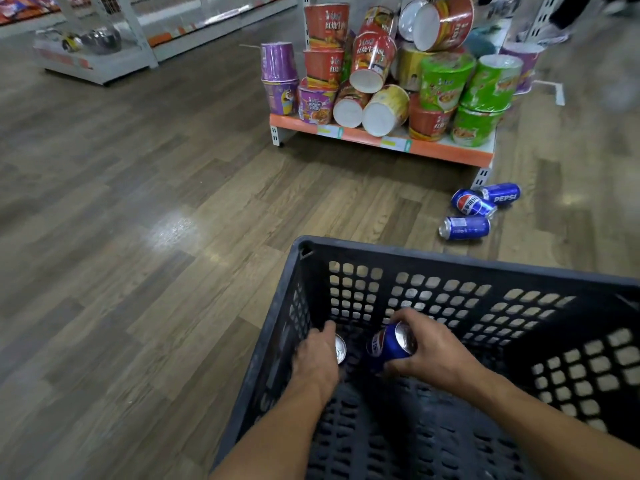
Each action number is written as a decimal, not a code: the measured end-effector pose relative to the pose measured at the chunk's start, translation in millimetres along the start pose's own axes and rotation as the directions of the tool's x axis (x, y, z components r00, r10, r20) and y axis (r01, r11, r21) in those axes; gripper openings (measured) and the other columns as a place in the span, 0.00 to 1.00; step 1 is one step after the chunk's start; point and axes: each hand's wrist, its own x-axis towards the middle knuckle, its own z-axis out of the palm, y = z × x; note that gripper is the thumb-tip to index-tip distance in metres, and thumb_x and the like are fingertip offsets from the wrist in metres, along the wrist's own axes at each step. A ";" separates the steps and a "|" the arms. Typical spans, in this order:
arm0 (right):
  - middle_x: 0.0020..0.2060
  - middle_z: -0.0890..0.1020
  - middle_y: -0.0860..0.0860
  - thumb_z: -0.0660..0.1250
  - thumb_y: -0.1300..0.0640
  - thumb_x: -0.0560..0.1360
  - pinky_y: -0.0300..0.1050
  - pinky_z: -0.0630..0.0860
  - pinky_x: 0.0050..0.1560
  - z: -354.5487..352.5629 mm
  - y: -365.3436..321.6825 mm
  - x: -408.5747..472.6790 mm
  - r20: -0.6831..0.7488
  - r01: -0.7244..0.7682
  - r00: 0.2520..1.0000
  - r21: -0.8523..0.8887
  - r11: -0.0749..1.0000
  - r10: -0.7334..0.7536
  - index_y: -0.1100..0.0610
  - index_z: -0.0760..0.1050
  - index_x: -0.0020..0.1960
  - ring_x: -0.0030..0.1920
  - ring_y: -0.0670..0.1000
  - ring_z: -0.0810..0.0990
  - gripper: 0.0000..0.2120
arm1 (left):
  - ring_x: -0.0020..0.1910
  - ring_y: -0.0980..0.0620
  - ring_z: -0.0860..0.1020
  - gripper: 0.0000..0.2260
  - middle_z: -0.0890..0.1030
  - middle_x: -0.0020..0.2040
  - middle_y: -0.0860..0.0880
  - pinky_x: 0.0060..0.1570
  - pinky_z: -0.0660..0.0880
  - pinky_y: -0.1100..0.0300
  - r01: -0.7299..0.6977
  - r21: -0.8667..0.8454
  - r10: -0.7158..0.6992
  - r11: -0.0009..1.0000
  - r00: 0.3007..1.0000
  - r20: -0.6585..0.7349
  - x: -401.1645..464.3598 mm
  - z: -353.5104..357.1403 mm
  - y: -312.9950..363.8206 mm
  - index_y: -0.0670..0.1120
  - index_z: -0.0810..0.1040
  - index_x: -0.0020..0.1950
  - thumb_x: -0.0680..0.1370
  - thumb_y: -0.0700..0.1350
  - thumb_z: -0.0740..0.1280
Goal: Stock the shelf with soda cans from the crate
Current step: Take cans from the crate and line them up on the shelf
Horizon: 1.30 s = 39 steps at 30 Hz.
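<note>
Head view: both hands reach into the crate (450, 268) at 6 o'clock; right hand (436, 348) grasps a can (388, 346); left hand (317, 355) curls round another (341, 348). Lifting both, a tilted can may slip; the shelf (381, 140) at 1 o'clock is crowded.

Stacked noodle cups (374, 64), some tipped, above wood-look floor (138, 202); blurred, perhaps shoes (550, 32).
</note>
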 end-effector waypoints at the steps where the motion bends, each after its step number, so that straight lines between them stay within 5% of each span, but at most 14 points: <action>1: 0.53 0.74 0.38 0.81 0.46 0.60 0.36 0.76 0.51 -8.7 -3.7 -7.7 -0.010 -0.003 1.000 0.015 1.000 0.003 0.42 0.68 0.60 0.52 0.41 0.76 0.33 | 0.61 0.44 0.76 0.30 0.74 0.63 0.45 0.59 0.76 0.51 -0.002 -0.061 0.001 0.998 1.000 -0.011 -6.6 -6.9 2.5 0.50 0.64 0.69 0.73 0.43 0.77; 6: 0.52 0.74 0.39 0.82 0.46 0.60 0.37 0.74 0.53 -72.3 -42.6 -48.6 -0.009 -0.020 1.000 -0.002 1.000 0.020 0.41 0.67 0.61 0.53 0.42 0.75 0.35 | 0.61 0.45 0.78 0.34 0.77 0.62 0.46 0.60 0.76 0.52 -0.022 -0.276 0.034 0.961 0.999 0.036 -51.6 -81.4 32.7 0.51 0.61 0.63 0.67 0.46 0.81; 11: 0.52 0.77 0.40 0.81 0.40 0.58 0.38 0.74 0.53 -161.8 -103.3 -96.3 -0.058 -0.032 0.998 0.010 0.999 0.033 0.42 0.69 0.61 0.52 0.42 0.76 0.36 | 0.52 0.50 0.78 0.32 0.79 0.58 0.48 0.47 0.74 0.57 -0.119 -0.298 0.143 0.947 0.988 0.060 -106.7 -200.0 71.3 0.50 0.66 0.61 0.66 0.48 0.82; 16: 0.51 0.79 0.40 0.82 0.44 0.58 0.37 0.76 0.50 -266.5 -177.6 -145.6 -0.059 -0.022 0.998 0.069 0.997 0.027 0.42 0.69 0.59 0.50 0.39 0.78 0.34 | 0.53 0.47 0.80 0.34 0.81 0.56 0.48 0.47 0.76 0.57 -0.199 -0.280 0.217 0.939 0.976 0.034 -171.8 -328.6 104.5 0.47 0.70 0.62 0.63 0.47 0.83; 22: 0.49 0.80 0.42 0.80 0.47 0.55 0.39 0.77 0.51 -390.6 -274.6 -202.5 -0.129 0.018 0.992 0.106 0.994 -0.004 0.45 0.70 0.59 0.49 0.40 0.79 0.35 | 0.47 0.49 0.78 0.29 0.80 0.53 0.48 0.35 0.71 0.60 -0.262 -0.206 0.268 0.943 0.964 -0.001 -250.1 -477.5 143.9 0.47 0.71 0.56 0.63 0.49 0.82; 31: 0.46 0.83 0.45 0.82 0.43 0.51 0.46 0.81 0.48 -524.3 -369.0 -269.3 -0.174 0.030 0.985 0.191 0.981 0.004 0.45 0.74 0.54 0.45 0.44 0.82 0.34 | 0.50 0.52 0.78 0.30 0.79 0.54 0.53 0.42 0.76 0.59 -0.348 -0.100 0.350 0.932 0.937 0.003 -323.9 -626.0 207.6 0.53 0.71 0.56 0.60 0.53 0.82; 39: 0.40 0.85 0.46 0.85 0.57 0.55 0.42 0.82 0.44 -628.6 -409.4 -329.9 -0.342 0.022 0.934 0.339 0.941 0.101 0.48 0.78 0.51 0.39 0.40 0.83 0.28 | 0.50 0.54 0.78 0.30 0.78 0.53 0.55 0.46 0.78 0.56 -0.509 -0.007 0.508 0.861 0.861 -0.025 -359.7 -712.0 277.3 0.53 0.72 0.54 0.59 0.59 0.81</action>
